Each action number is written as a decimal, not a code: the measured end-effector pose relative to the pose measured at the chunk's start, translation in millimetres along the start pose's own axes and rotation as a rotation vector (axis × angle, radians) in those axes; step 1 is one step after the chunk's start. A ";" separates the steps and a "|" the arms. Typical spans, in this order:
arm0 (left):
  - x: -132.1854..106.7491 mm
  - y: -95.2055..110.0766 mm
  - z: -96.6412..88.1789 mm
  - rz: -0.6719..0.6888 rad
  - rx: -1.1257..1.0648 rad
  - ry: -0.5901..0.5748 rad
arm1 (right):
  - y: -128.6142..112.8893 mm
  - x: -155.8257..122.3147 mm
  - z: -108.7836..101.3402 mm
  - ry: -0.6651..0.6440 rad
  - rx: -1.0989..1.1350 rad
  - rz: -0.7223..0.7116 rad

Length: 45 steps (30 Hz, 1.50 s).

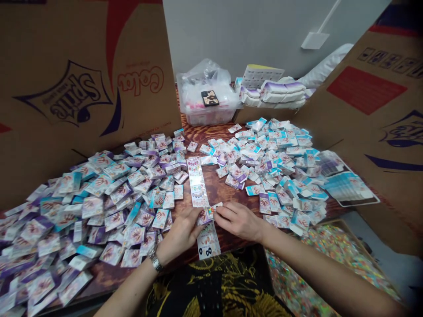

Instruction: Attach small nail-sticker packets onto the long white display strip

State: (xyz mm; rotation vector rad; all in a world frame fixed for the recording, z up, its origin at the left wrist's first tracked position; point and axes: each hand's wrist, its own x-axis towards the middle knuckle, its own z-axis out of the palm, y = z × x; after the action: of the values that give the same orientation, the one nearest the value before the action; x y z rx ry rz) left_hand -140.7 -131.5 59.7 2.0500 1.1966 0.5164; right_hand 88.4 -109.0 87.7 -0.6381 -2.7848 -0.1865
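Observation:
A long narrow printed strip (197, 182) lies on the wooden table (220, 189), running from the middle toward me. My left hand (181, 232) and my right hand (236, 220) meet over its near part, both with fingers pinched on a small colourful piece (210, 212) at the strip. Below my fingers a white card section (208, 243) shows printed shapes. A metal watch (155, 262) is on my left wrist.
Large heaps of small purple and teal packets cover the left (99, 207) and right (280, 167) of the table. Cardboard boxes (66, 79) wall both sides. A plastic tub (208, 99) with a phone on it and stacked packs (277, 92) stand behind. Printed sheets (346, 185) lie at right.

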 end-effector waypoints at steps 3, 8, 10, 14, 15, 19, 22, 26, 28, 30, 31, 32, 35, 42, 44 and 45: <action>0.4 3.3 0.2 -0.011 0.022 0.013 | 1.3 2.3 -2.7 0.024 0.063 -0.060; -0.2 5.6 0.9 0.022 0.029 0.007 | -1.4 0.8 3.5 0.068 0.306 0.066; -1.2 6.6 2.7 0.022 0.055 0.037 | -3.6 2.3 5.0 0.065 0.466 0.189; -2.5 10.1 10.1 0.044 0.137 0.118 | -7.9 11.3 2.0 0.056 0.696 0.486; -2.6 11.2 12.5 0.049 0.159 0.142 | -9.0 13.9 0.8 0.061 0.705 0.562; -2.3 13.0 22.3 0.050 0.220 0.240 | -14.8 19.5 0.0 0.071 0.731 0.789; -1.5 10.9 29.2 0.064 0.249 0.284 | -20.9 18.3 7.2 0.125 0.868 0.901; 0.8 7.3 35.9 0.087 0.298 0.299 | -27.9 15.9 25.2 0.282 1.181 1.087; 2.2 6.8 37.3 0.087 0.315 0.305 | -30.4 15.9 33.9 0.369 1.306 1.170; 3.2 7.1 37.5 0.090 0.326 0.313 | -32.6 16.7 39.9 0.432 1.374 1.224; 3.6 7.4 37.3 0.092 0.330 0.316 | -33.6 17.2 41.6 0.449 1.388 1.236; 3.8 7.7 37.1 0.096 0.334 0.318 | -34.6 17.7 42.4 0.453 1.392 1.237; 3.7 8.0 36.6 0.110 0.351 0.326 | -37.3 18.3 40.3 0.402 1.336 1.184; 0.9 7.5 36.9 0.092 0.368 0.345 | -37.5 16.4 19.9 0.230 0.884 0.991; 0.1 8.2 36.8 0.106 0.374 0.339 | -34.5 17.0 15.5 0.199 0.812 0.954; -0.2 8.8 36.6 0.116 0.376 0.339 | -32.5 17.6 14.5 0.193 0.824 0.966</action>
State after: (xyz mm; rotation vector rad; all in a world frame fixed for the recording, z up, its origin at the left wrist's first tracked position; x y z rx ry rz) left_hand -112.2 -148.1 41.4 2.4290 1.4657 0.7667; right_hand 55.3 -128.2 77.0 -1.4549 -1.8056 0.9533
